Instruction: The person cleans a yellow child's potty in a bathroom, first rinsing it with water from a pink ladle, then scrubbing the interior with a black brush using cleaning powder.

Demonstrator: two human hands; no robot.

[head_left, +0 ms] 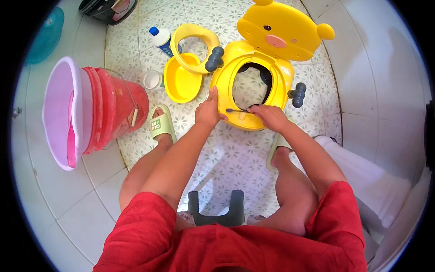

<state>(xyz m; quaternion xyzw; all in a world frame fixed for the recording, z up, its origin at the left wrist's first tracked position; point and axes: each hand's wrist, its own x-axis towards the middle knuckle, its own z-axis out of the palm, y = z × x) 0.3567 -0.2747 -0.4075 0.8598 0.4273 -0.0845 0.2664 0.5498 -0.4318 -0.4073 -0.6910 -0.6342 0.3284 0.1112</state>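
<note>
2 hands on yellow potty (276, 86), left hand (208, 111) flat, right hand (270, 115) pinching what looks like a brush (236, 110)

A patterned tile floor (235, 158) fills the middle of the view. At left, a red bucket (115, 109) lies tipped on its side, with a pale lilac basin (61, 99) against its mouth. A white bottle with a blue cap (161, 38) and a small white cup (153, 80) sit just beyond the bucket. A dark stool (216, 211) stands near the lower edge. A teal tub (45, 36) rests at far upper left.
</note>
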